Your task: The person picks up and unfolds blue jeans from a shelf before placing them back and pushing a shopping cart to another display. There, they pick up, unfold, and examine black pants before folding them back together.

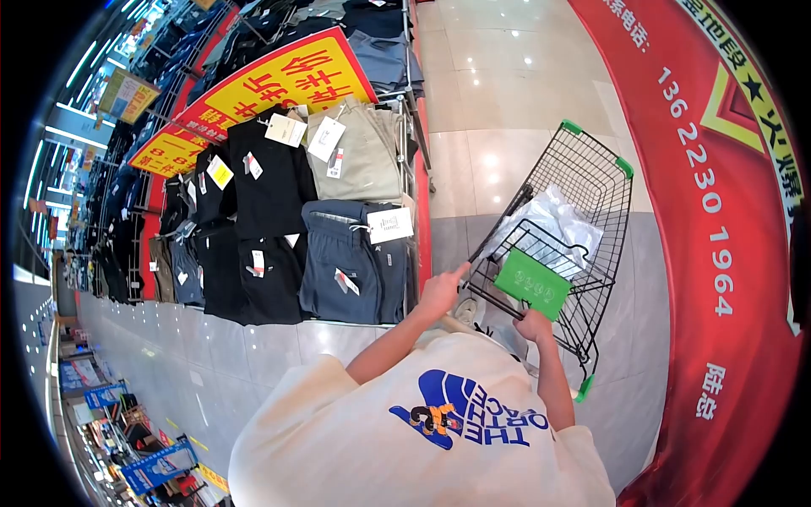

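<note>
**While the right hand (534, 325) holds a black wire shopping cart with green corner caps (615, 221), the left hand (439, 293) points**

The cart stands on the glossy grey tiled floor (634, 380), between the right edge of a red-sided clothing display (423, 211) and a long red banner with white digits (693, 253). The right hand's fingers are wrapped round the slim dark handlebar (494, 302), near its right end. The left hand lies by the bar's left end, index finger stretched out towards the display's side and the others folded in; whether it touches the bar, I cannot tell, and nothing shows in its grasp.

Inside the basket, a crumpled whitish plastic bag (553, 224) lies beyond a flat green rectangular panel with pale lettering (532, 283). At the display's near right corner sits a folded pair of slate-blue trousers (329, 262) with white tags, a beige pair (367, 152) just behind it.

The step in hand looks like guiding the cart one-handed past the display while pointing. Moving on would call for a firm right grip and, for a straighter push, the left fingers closed round the bar, with the basket kept off the display's edge.
</note>
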`<state>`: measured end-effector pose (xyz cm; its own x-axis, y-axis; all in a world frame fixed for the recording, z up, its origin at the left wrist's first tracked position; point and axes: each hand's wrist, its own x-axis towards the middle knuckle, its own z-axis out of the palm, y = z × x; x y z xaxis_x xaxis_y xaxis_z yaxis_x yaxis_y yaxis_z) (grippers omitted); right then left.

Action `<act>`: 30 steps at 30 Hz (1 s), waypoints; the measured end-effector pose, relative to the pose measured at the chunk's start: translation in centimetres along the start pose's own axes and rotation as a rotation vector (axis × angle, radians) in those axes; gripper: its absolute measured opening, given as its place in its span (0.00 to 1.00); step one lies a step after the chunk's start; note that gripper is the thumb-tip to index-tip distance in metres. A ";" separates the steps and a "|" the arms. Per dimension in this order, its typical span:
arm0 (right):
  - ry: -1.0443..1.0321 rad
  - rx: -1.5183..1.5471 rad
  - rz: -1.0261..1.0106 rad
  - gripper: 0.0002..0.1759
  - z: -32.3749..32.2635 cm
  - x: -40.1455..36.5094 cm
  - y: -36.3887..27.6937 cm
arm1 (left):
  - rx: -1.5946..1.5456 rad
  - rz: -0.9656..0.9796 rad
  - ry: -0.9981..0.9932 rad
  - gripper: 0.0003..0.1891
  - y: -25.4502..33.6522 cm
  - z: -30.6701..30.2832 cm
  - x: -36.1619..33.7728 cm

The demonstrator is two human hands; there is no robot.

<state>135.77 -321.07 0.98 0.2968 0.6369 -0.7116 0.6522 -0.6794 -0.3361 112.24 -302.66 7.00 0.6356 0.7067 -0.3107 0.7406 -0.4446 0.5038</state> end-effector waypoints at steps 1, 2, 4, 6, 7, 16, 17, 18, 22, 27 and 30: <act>-0.011 -0.011 -0.005 0.20 -0.5 -0.1 -0.2 | -0.007 -0.015 0.001 0.36 0.1 -0.1 0.1; -0.010 -0.018 -0.017 0.21 -1.1 0.2 -0.5 | -0.007 -0.011 0.017 0.36 0.1 -0.5 0.4; -0.012 -0.026 -0.036 0.21 -2.4 1.1 -1.1 | -0.004 -0.013 0.036 0.36 0.3 -1.6 1.5; -0.052 -0.011 -0.057 0.21 -3.7 2.0 -1.5 | 0.035 -0.053 -0.009 0.37 0.6 -2.4 2.5; -0.060 -0.013 -0.057 0.21 -4.2 2.4 -1.7 | 0.033 -0.061 -0.013 0.37 0.7 -2.8 3.0; -0.040 -0.118 -0.126 0.21 -10.1 7.7 -4.4 | -0.036 -0.102 0.028 0.38 0.3 -5.6 9.0; -0.043 -0.116 -0.126 0.21 -10.9 8.2 -4.8 | -0.062 -0.089 0.062 0.38 0.2 -5.9 9.7; -0.043 -0.113 -0.127 0.21 -11.7 9.1 -5.1 | -0.086 -0.072 0.098 0.37 0.3 -6.4 10.6; -0.030 -0.122 -0.128 0.21 -14.9 10.9 -5.9 | -0.074 -0.163 0.035 0.35 1.3 -8.6 13.6; -0.042 -0.096 -0.153 0.19 -19.6 14.6 -7.3 | -0.080 -0.197 0.052 0.36 1.7 -9.8 18.4; -0.056 -0.131 -0.135 0.19 -22.2 16.1 -7.5 | -0.084 -0.224 0.067 0.36 2.8 -10.5 20.4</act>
<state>151.17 -297.57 5.74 0.1636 0.6951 -0.7001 0.7698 -0.5337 -0.3500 124.99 -283.72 10.51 0.4397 0.8187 -0.3694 0.8390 -0.2276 0.4942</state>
